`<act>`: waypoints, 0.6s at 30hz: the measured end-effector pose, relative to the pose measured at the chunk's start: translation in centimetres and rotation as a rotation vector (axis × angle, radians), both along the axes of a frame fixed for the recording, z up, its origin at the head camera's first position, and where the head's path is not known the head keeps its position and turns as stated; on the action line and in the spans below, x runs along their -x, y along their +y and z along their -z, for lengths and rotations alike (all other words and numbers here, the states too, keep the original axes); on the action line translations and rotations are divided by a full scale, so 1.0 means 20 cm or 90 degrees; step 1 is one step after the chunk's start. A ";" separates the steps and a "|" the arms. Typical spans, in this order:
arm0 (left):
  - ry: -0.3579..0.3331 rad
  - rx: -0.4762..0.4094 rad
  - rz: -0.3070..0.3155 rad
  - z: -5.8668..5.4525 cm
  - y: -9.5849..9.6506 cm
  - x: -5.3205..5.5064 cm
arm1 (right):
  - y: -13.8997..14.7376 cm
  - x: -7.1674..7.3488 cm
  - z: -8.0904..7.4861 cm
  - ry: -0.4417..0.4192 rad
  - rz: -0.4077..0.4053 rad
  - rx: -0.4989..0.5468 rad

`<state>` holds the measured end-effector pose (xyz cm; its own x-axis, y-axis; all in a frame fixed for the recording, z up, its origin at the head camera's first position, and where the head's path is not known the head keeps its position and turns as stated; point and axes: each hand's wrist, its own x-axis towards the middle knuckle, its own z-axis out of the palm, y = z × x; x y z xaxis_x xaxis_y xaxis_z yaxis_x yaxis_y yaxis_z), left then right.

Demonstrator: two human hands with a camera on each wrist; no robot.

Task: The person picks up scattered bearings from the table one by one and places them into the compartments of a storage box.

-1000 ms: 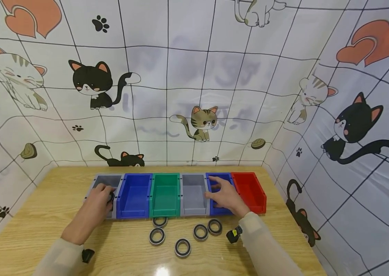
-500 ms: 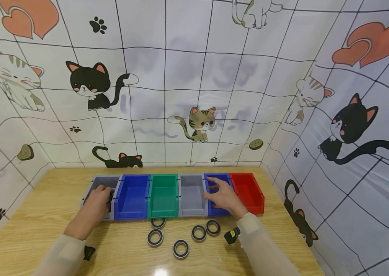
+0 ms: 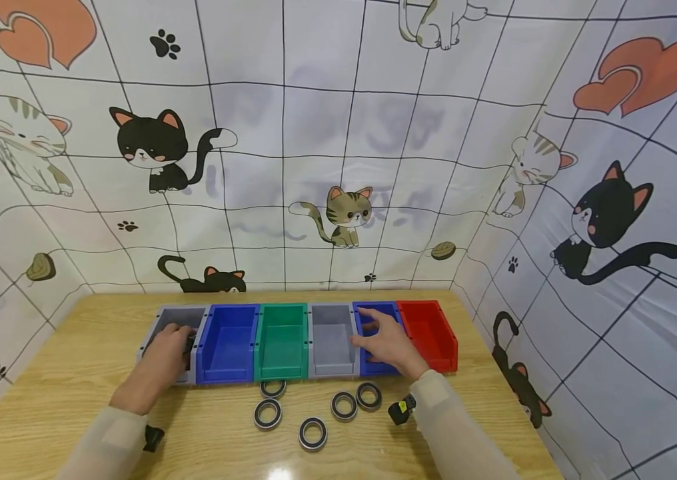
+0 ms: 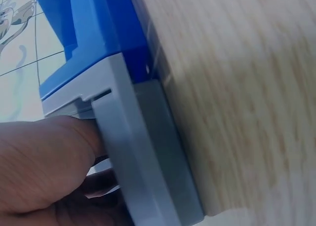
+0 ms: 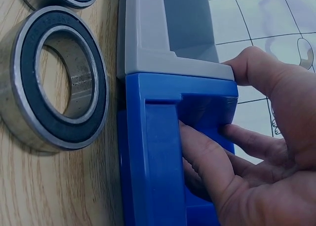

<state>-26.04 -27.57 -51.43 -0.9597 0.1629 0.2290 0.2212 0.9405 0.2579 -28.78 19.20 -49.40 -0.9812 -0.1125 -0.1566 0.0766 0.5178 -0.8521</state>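
Observation:
My left hand (image 3: 161, 357) reaches into the grey bin (image 3: 164, 311) at the left end of the row, fingers curled. A dark edge of a ball bearing (image 3: 189, 343) shows beside its fingertips; the hand hides most of it. In the left wrist view, the thumb and curled fingers sit behind the grey bin's front wall. My right hand (image 3: 389, 343) is at the right-hand blue bin (image 3: 379, 369). Its thumb touches the rim of the adjoining grey bin (image 5: 197, 68), while loosely bent fingers (image 5: 205, 149) reach into the blue one, apparently with nothing between them.
Several ball bearings (image 3: 268, 426) lie on the wooden table (image 3: 206, 440) in front of the bins. Between the hands stand a blue bin (image 3: 232, 337), a green bin (image 3: 283, 337) and a grey bin (image 3: 334, 337). A red bin (image 3: 430, 333) closes the row at right.
The whole view has slid slightly left. The left hand stays in its grey bin, and less of the bearing shows beside its fingers. The right hand keeps its place on the bins.

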 end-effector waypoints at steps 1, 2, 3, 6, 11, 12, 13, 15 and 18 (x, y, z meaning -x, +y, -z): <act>0.002 0.000 -0.001 -0.01 0.00 -0.01 | 0.00 0.00 0.00 0.001 -0.001 -0.001; 0.008 -0.001 -0.001 -0.01 0.00 -0.01 | 0.00 -0.01 0.00 0.002 -0.002 -0.001; 0.013 -0.003 -0.001 -0.02 -0.01 -0.02 | 0.00 -0.01 0.00 0.001 -0.002 0.000; 0.034 -0.020 0.002 -0.04 0.00 -0.06 | 0.00 -0.01 0.00 0.003 -0.004 0.002; 0.086 -0.039 0.004 -0.07 0.02 -0.13 | 0.00 -0.01 0.00 0.005 -0.007 0.005; 0.094 -0.039 0.002 -0.08 0.03 -0.15 | 0.00 -0.01 0.01 0.005 -0.005 0.005; 0.101 -0.039 -0.001 -0.09 0.04 -0.17 | 0.00 -0.01 0.01 0.006 -0.005 0.003; 0.110 -0.037 -0.009 -0.11 0.06 -0.22 | 0.00 0.00 0.01 0.004 0.000 0.002; 0.137 -0.030 -0.014 -0.13 0.09 -0.27 | 0.01 0.00 0.01 0.003 0.003 -0.001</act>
<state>-20.63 -25.70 -48.85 -0.8914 0.1265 0.4352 0.2548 0.9340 0.2504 -28.84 19.30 -49.61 -0.9824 -0.1074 -0.1528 0.0758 0.5184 -0.8518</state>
